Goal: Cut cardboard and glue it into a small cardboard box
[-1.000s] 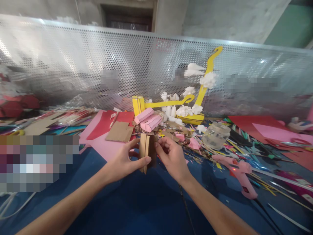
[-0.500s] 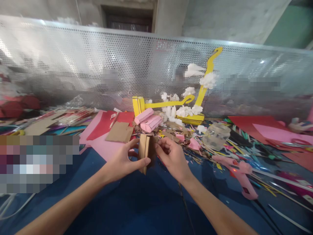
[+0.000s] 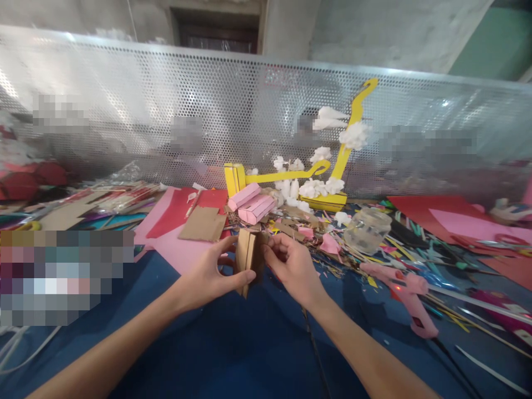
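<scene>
A small folded piece of brown cardboard [image 3: 246, 257], boxy with dark lines down its side, is held upright in front of me. My left hand [image 3: 216, 266] grips it from the left, thumb across the near lower part and fingers behind. On the other side, my right hand [image 3: 291, 260] pinches the cardboard's right edge between thumb and forefinger. Just beyond lie two pink paper-covered blocks [image 3: 256, 209]. A flat cardboard sheet [image 3: 203, 224] rests left of them, on red and pink paper.
Yellow strip shapes with white fluffy clumps [image 3: 355, 136] stand by a perforated metal panel [image 3: 124, 111]. To the right are a clear plastic cup [image 3: 368, 230], paper scraps [image 3: 330, 244] and a pink glue gun [image 3: 409, 291] with its cord. Blue cloth [image 3: 249, 354] covers the table.
Both hands keep the same hold on the cardboard. It has shifted only very slightly, and the things around it look unmoved.
</scene>
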A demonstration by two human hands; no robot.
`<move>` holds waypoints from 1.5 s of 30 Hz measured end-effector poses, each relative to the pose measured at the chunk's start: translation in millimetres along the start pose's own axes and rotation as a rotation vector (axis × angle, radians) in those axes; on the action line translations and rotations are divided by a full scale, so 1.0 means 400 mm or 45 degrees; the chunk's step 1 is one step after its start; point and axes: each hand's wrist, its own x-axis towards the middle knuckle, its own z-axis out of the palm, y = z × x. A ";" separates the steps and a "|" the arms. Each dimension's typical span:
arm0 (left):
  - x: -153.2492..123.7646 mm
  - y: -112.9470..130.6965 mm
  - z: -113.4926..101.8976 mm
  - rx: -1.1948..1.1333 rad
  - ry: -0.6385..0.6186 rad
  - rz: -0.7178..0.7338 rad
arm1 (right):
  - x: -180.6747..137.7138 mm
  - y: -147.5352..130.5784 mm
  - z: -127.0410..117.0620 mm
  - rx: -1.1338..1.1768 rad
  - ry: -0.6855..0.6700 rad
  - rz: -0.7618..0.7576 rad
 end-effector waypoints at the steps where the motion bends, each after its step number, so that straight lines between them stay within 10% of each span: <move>1: -0.001 0.000 0.001 0.000 -0.003 0.002 | 0.000 0.000 0.001 0.005 0.001 0.004; 21: -0.004 0.002 0.012 -0.087 -0.046 0.017 | -0.005 -0.012 0.006 0.002 0.083 0.009; 27: -0.003 -0.010 -0.001 -0.142 -0.030 0.096 | -0.013 -0.017 0.005 -0.153 0.112 -0.153; 32: 0.008 -0.019 -0.006 -0.366 0.188 -0.119 | -0.019 -0.013 -0.003 -0.395 0.257 -0.408; 39: 0.012 -0.015 -0.006 -0.674 0.055 -0.374 | -0.028 -0.014 -0.014 -0.624 0.195 -0.794; 45: 0.011 0.003 -0.009 -0.666 0.065 -0.204 | -0.031 -0.021 0.001 -0.254 0.071 -0.511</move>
